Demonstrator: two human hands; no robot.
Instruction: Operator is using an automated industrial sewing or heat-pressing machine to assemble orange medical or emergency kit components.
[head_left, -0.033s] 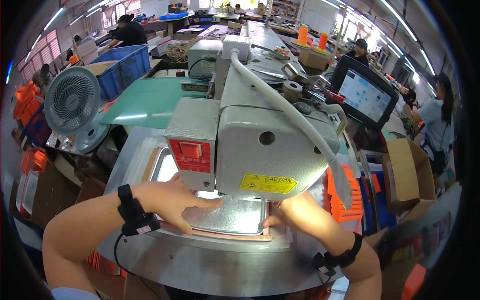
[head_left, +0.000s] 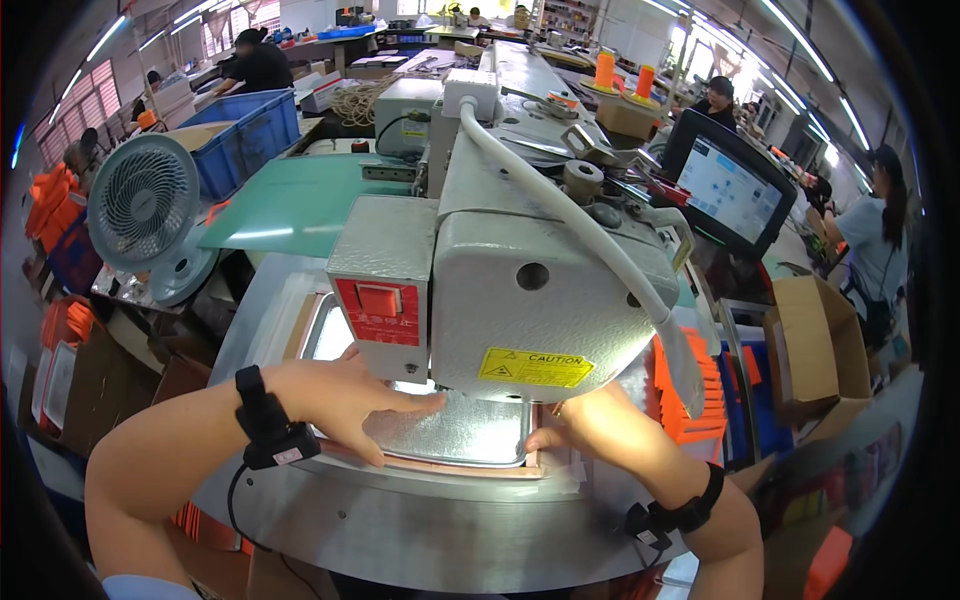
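Observation:
A flat silvery panel with a rounded dark-edged border (head_left: 470, 440) lies inside a thin brownish frame on the metal machine table (head_left: 400, 520). Across its left part rests my left hand (head_left: 345, 405), open, with thumb and fingers spread. My right hand (head_left: 580, 420) is at the panel's right edge, its thumb stretched out and touching there. The other fingers of that hand are largely hidden by the machine head. Above the panel hangs the grey sewing machine head (head_left: 545, 300), covering the needle area and the panel's middle. Both wrists wear black straps with small devices.
A red switch box (head_left: 380, 310) is fixed to the machine's left side. Right of it stand a screen (head_left: 725, 190), stacked orange pieces (head_left: 690, 390) and a cardboard box (head_left: 815, 345). At left are a fan (head_left: 145, 205) and a blue crate (head_left: 245, 140). Other people work farther back.

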